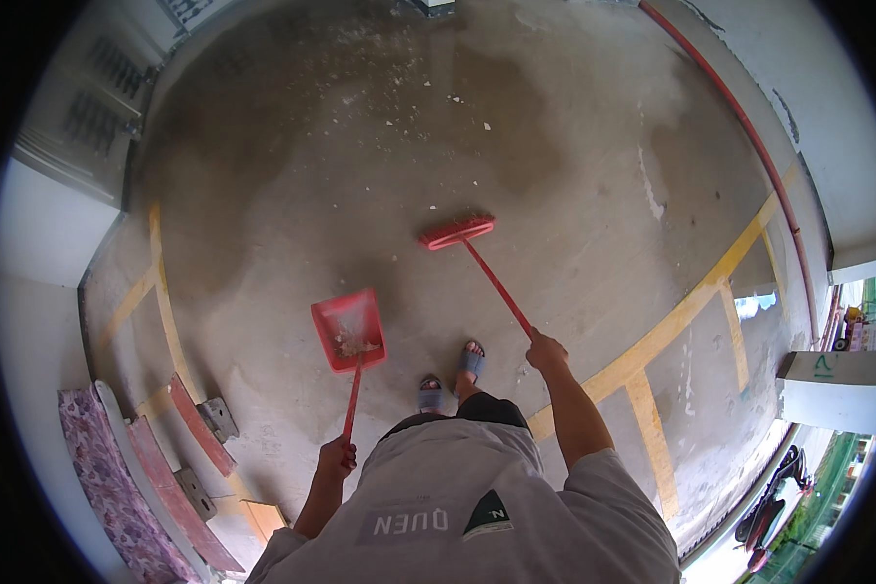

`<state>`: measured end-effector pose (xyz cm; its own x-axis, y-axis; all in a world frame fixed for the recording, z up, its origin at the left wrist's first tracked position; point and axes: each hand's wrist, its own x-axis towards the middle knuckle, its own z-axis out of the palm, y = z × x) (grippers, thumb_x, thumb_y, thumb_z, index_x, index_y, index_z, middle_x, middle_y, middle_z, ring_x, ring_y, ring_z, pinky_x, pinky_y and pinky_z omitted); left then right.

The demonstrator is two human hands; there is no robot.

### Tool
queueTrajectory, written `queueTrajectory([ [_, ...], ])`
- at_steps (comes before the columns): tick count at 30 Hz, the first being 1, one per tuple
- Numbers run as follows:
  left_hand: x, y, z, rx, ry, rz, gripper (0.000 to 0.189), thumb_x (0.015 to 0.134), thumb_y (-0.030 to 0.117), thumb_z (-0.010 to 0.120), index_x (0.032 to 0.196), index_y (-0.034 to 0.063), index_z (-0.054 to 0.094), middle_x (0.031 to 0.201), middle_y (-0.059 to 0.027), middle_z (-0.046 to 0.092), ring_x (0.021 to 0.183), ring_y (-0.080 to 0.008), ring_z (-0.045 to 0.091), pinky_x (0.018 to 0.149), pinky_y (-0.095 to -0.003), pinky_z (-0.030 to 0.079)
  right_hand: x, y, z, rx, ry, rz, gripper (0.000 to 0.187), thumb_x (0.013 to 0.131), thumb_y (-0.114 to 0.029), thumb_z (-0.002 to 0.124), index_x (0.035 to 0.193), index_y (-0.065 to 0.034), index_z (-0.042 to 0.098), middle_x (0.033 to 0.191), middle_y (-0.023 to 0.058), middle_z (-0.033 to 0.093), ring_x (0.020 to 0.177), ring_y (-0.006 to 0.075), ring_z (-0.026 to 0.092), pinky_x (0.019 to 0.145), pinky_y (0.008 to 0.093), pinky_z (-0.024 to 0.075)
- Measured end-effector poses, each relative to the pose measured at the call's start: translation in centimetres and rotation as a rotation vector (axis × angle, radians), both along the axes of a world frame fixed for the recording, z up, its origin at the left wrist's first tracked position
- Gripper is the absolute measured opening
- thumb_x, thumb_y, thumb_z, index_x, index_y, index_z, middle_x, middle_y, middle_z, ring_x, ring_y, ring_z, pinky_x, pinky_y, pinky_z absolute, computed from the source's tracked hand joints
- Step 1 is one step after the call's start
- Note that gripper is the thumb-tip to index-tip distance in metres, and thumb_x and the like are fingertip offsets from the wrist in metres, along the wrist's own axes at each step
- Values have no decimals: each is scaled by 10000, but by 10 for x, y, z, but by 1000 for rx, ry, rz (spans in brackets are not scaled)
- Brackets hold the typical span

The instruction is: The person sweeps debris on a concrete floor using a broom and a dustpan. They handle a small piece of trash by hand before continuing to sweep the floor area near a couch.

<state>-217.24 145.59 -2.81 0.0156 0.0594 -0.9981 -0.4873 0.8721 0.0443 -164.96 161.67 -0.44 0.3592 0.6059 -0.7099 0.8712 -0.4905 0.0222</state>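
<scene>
My left hand (337,457) grips the handle of a red plastic dustpan (350,321), whose pan rests on the concrete floor (299,248) or just over it. A small heap of debris (356,343) lies in the pan near the handle. In my right hand (547,350) is the handle of a red broom (458,232). Its wide head is ahead of me, to the right of the dustpan and apart from it, with the bristles facing away from me. White flakes (431,124) are scattered over the floor beyond the broom head.
Planks on hollow blocks (197,493) and a floral-patterned panel (109,482) stand at the left. A red pipe (744,124) runs along the right wall. Yellow painted lines (671,321) cross the floor. A pillar (832,383) rises at right, with a parked motorbike (770,504) outside.
</scene>
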Motion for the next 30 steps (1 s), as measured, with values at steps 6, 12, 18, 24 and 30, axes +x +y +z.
queueTrajectory([
  [6,26,38,-13,8,42,-44,172,935,301,544,887,138,513,648,-25,528,470,-114,441,391,-262,321,53,-162,73,-196,-57,-82,595,880,-216,481,1443,-311,315,1097,144,661,1032,323,633,861,476,488],
  [12,54,77,-31,-32,50,-107,169,920,286,555,859,137,504,646,-23,521,459,-108,427,380,-260,311,86,-268,145,-171,-113,-325,472,887,-260,502,1354,-317,477,1123,95,662,1030,314,629,865,450,494],
  [18,69,97,-12,-36,13,-183,176,916,287,564,861,132,501,638,-16,516,461,-98,433,385,-253,318,141,-236,87,141,38,-683,427,891,-236,523,1317,-214,542,893,141,694,622,281,665,543,393,534],
  [24,65,128,21,-40,49,-311,185,925,291,557,872,118,516,641,-26,527,441,-85,423,378,-238,313,191,-71,-1,409,268,-767,431,856,-76,423,1278,-96,506,532,57,495,382,160,492,330,314,412],
  [30,54,146,27,13,124,-466,236,919,292,573,841,73,532,631,-60,545,419,-111,429,360,-252,309,168,-12,-8,291,134,-621,472,803,-65,444,1272,-58,494,839,225,652,669,345,662,514,425,531],
])
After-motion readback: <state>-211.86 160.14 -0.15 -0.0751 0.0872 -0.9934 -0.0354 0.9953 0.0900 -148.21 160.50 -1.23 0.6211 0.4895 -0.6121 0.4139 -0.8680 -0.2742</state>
